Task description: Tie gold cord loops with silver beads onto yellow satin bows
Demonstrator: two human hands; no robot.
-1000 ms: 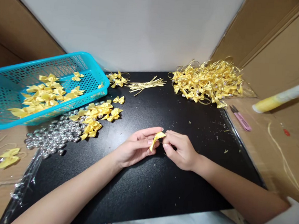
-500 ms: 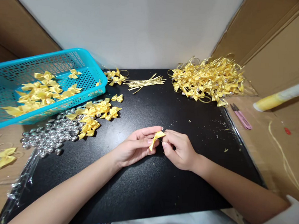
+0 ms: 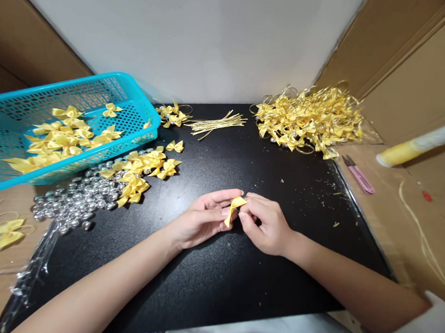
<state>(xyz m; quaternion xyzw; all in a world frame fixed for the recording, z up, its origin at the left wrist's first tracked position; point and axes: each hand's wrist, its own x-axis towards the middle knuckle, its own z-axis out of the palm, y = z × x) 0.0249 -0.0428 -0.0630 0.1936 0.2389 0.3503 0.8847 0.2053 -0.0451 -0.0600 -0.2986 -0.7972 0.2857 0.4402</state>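
Above the black tabletop, a yellow ribbon bow (image 3: pixel 233 210) is pinched between the thumb and fingers of my left hand (image 3: pixel 202 220), its tails turned up and down. Right beside it, the fingers of my right hand (image 3: pixel 267 224) are closed at the bow's edge. What sits between those right fingertips is hidden; a thin dark strand seems to show near the thumb. To the left lie a cluster of loose yellow bows (image 3: pixel 139 173) and a heap of silvery beads (image 3: pixel 77 201).
A blue basket (image 3: pixel 136 90) with yellow bows stands at the left. Gold twist ties (image 3: pixel 218 123) lie at the back, near a large pile of bows with gold loops (image 3: pixel 311 119). Pink-handled snips (image 3: pixel 362 178) and a yellow-white tube (image 3: pixel 420 146) are at the right.
The bow has shifted and turned slightly in my left fingers. My right thumb has moved a little closer to it.
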